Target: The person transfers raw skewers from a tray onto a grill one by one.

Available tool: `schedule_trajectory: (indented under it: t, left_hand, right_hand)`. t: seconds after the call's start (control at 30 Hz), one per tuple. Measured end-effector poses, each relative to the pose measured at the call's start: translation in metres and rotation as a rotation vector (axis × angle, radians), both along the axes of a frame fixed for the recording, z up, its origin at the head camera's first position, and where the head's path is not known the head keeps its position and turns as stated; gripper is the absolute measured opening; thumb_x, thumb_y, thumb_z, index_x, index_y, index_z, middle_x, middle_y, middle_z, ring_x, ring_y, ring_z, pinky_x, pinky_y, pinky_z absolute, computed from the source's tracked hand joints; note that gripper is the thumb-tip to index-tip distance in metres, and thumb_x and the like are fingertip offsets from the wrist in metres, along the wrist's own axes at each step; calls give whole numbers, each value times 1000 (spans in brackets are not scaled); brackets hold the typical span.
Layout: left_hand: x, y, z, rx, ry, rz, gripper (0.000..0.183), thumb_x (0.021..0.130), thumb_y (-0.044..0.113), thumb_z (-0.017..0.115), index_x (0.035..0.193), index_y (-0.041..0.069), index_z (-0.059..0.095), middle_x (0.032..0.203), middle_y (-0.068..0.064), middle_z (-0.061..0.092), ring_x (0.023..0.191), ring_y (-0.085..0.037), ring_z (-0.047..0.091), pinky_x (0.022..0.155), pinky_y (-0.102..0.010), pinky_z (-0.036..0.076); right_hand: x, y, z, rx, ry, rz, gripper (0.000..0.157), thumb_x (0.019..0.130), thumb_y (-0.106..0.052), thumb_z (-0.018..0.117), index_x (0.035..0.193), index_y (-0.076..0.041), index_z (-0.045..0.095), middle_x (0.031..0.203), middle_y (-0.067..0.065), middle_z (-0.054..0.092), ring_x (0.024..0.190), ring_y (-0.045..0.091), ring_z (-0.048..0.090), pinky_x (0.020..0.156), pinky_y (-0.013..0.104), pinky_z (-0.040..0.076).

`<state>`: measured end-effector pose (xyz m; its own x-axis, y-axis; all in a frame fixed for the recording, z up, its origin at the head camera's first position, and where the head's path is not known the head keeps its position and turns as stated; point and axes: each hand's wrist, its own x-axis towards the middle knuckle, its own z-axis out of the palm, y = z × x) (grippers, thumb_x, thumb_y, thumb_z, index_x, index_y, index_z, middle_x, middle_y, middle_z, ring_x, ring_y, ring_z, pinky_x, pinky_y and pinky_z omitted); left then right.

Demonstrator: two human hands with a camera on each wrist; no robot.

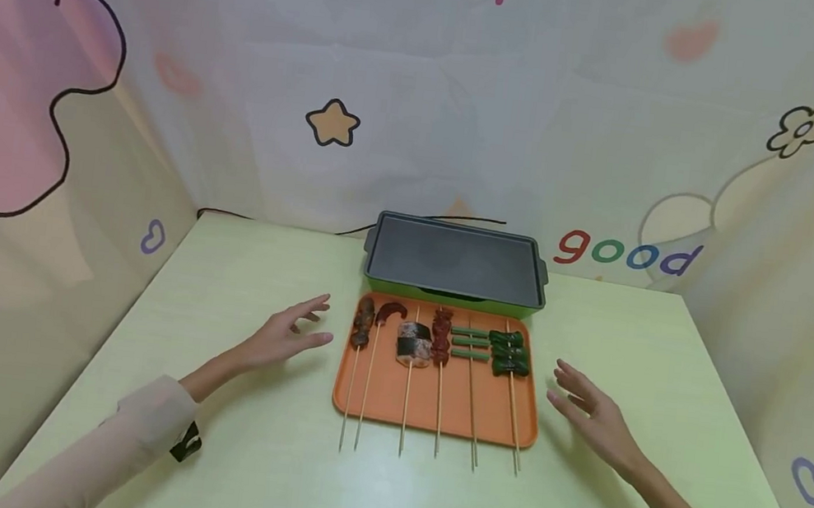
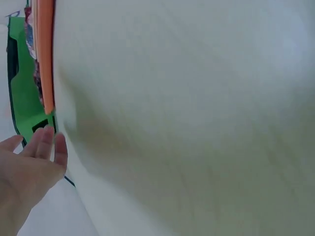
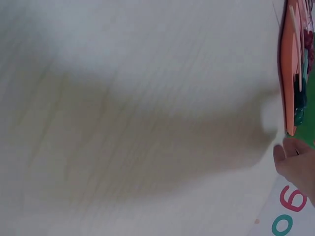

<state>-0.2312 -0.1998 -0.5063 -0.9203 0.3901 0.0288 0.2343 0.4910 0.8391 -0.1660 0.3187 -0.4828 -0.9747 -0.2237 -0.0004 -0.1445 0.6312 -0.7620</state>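
An orange tray (image 1: pixel 384 396) lies mid-table with several food skewers side by side, their sticks jutting over its front edge. From the left come brown meatballs (image 1: pixel 363 322), a dark red curled piece (image 1: pixel 391 312), a pale piece with dark bands (image 1: pixel 414 344), red meat chunks (image 1: pixel 440 336), green bean-like lengths (image 1: pixel 469 343) and dark green pepper-like pieces (image 1: pixel 509 353). Left of the tray hovers my left hand (image 1: pixel 288 334), fingers extended, holding nothing. On the right side my right hand (image 1: pixel 594 414) hovers likewise, fingers loosely bent, with nothing in it.
Right behind the tray stands a green electric griddle (image 1: pixel 459 255) with a flat dark plate. A black cord (image 1: pixel 232 213) runs along the table's back edge. Printed cloth (image 1: pixel 425 82) walls in the pale table (image 1: pixel 266 463) at the back and sides.
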Motion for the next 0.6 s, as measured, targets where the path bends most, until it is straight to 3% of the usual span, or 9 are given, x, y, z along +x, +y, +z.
schedule_trajectory:
  t: [0.1, 0.2, 0.4, 0.6]
  left_hand:
    - [2, 3, -1, 125, -106, -26, 71, 102, 26, 64, 161, 8, 29, 155, -20, 47, 129, -34, 56, 96, -41, 56]
    - [4, 6, -4, 217, -198, -55, 70, 102, 21, 64, 161, 6, 29, 153, -24, 47, 121, -27, 61, 85, -34, 61]
    - [7, 14, -9, 266, -245, -96, 70, 99, 12, 67, 158, 0, 32, 148, -28, 50, 108, -11, 66, 87, -31, 61]
    - [6, 20, -13, 272, -234, -96, 71, 93, 2, 72, 155, -3, 37, 144, -29, 54, 118, -30, 66, 88, -21, 56]
  right_hand:
    - [5, -3, 0, -81, -5, 37, 54, 106, -21, 58, 152, 2, 43, 140, 28, 60, 117, 16, 69, 91, 22, 57]
    - [11, -5, -2, -183, -42, 67, 48, 106, -15, 56, 147, 8, 46, 129, 29, 65, 103, -1, 69, 85, 18, 57]
    - [21, -8, -7, -316, -190, 75, 48, 106, -15, 55, 143, 14, 46, 106, 9, 71, 90, 8, 74, 80, 28, 62]
    - [27, -8, -11, -402, -296, 138, 50, 108, -15, 51, 141, 21, 42, 98, 9, 73, 83, 15, 75, 75, 34, 63]
